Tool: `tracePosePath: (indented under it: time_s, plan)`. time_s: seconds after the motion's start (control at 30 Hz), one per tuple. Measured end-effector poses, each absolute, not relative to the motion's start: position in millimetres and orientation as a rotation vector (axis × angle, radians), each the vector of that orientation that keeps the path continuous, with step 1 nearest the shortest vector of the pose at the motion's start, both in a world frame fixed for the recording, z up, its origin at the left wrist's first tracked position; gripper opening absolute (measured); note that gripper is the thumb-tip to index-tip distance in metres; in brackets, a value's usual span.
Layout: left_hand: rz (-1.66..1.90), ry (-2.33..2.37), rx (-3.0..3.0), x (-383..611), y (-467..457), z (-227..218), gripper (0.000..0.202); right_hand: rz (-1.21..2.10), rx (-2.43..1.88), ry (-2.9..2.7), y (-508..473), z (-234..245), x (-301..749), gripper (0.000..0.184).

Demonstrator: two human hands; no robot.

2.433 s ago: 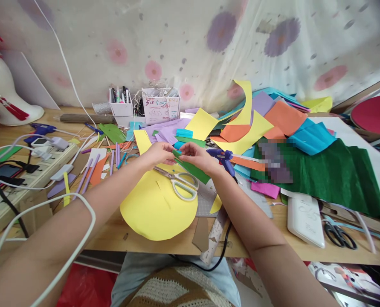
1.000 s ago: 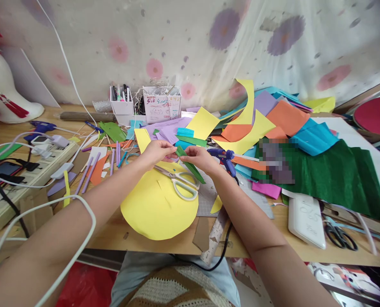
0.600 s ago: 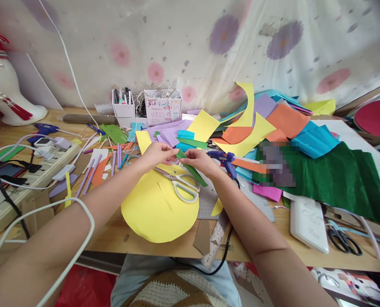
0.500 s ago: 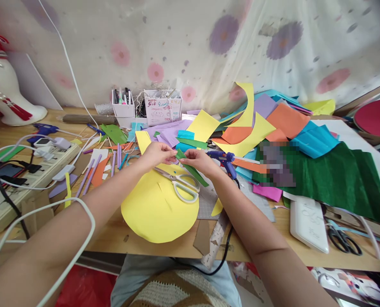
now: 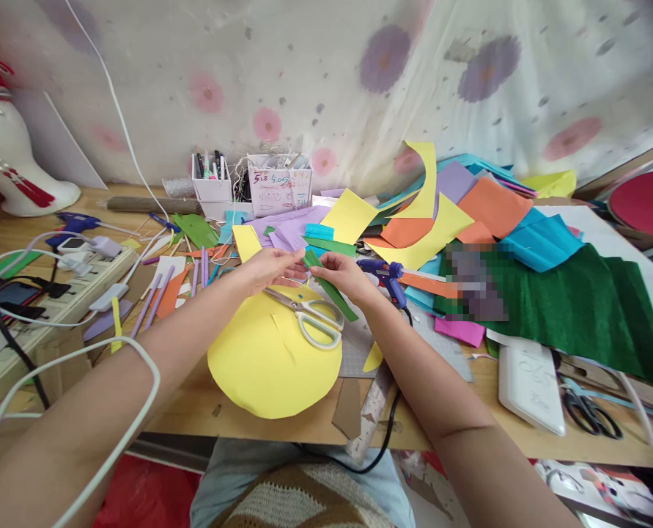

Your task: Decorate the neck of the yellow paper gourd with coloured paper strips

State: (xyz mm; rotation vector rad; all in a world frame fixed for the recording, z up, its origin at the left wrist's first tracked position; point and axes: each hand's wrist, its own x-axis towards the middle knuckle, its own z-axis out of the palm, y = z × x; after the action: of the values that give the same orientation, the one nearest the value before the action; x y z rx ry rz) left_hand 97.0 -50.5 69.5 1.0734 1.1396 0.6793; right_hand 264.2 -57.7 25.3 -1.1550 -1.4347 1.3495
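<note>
A narrow green paper strip (image 5: 334, 293) hangs slantwise over the table, its upper part pinched between the thumb and fingers of my right hand (image 5: 340, 273). At its upper left end are the fingertips of my left hand (image 5: 274, 270), closed on that end, with the lower fingers slightly apart. Beneath both hands lies a large round yellow paper piece (image 5: 265, 359). White-handled scissors (image 5: 318, 325) rest on it, their blades pointing up and left. To the right of my right hand sits a blue glue gun (image 5: 384, 275).
A heap of coloured paper (image 5: 491, 209) covers the back right. Pen boxes (image 5: 279, 187) stand at the back. At left are a power strip (image 5: 84, 282) and a white cable (image 5: 155, 374) crossing above my left forearm. A power bank (image 5: 529, 385) and black scissors (image 5: 590, 411) lie at right.
My left hand has shifted up slightly, and its fingers have moved from below the strip's end to its upper tip. The right hand and strip have barely moved.
</note>
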Motion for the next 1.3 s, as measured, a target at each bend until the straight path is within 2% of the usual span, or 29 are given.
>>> tracePosePath:
  time_s: [0.13, 0.3, 0.37, 0.5, 0.57, 0.63, 0.73, 0.93, 1.07, 1.17, 1.3]
  plan:
    - [0.748, 1.162, 1.041, 107.6, -55.3, 65.2, 0.016, 1.305, -1.091, -1.358, -56.5, 21.1, 258.2, 0.043]
    - [0.928, 1.205, 1.009, 109.6, -44.8, 75.8, 0.008, 1.179, -1.177, -1.51, -59.1, 30.9, 268.1, 0.04]
    - [1.031, 1.251, 1.073, 99.1, -33.5, 84.9, 0.005, 1.103, -1.28, -1.733, -63.4, 39.8, 276.9, 0.036]
    - [1.239, 1.536, 1.553, 68.6, -12.7, 92.1, 0.011, 1.042, -1.425, -2.494, -80.2, 55.6, 281.3, 0.036]
    - [1.22, 1.55, 1.732, 58.4, -9.3, 86.4, 0.011, 0.85, -1.522, -2.708, -89.6, 58.9, 273.9, 0.037]
    - [1.063, 1.496, 1.909, 55.1, -11.1, 76.6, 0.014, 0.624, -1.601, -2.778, -95.5, 59.7, 265.6, 0.03]
    - [0.823, 1.368, 2.04, 58.2, -19.1, 63.1, 0.019, 0.56, -1.597, -2.778, -93.0, 60.4, 267.3, 0.018]
    - [0.612, 1.231, 1.987, 60.0, -35.1, 57.3, 0.027, 0.968, -1.616, -2.446, -70.4, 69.1, 320.6, 0.02]
    - [0.611, 1.241, 1.928, 59.4, -41.7, 52.0, 0.034, 0.841, -1.738, -2.051, -68.3, 65.0, 321.0, 0.035]
    - [0.615, 1.19, 1.963, 59.0, -44.0, 45.3, 0.037, 0.775, -1.543, -1.931, -69.5, 53.8, 298.2, 0.05]
    - [0.588, 1.139, 2.055, 54.7, -44.6, 41.2, 0.04, 0.683, -1.361, -2.061, -70.1, 37.1, 275.3, 0.051]
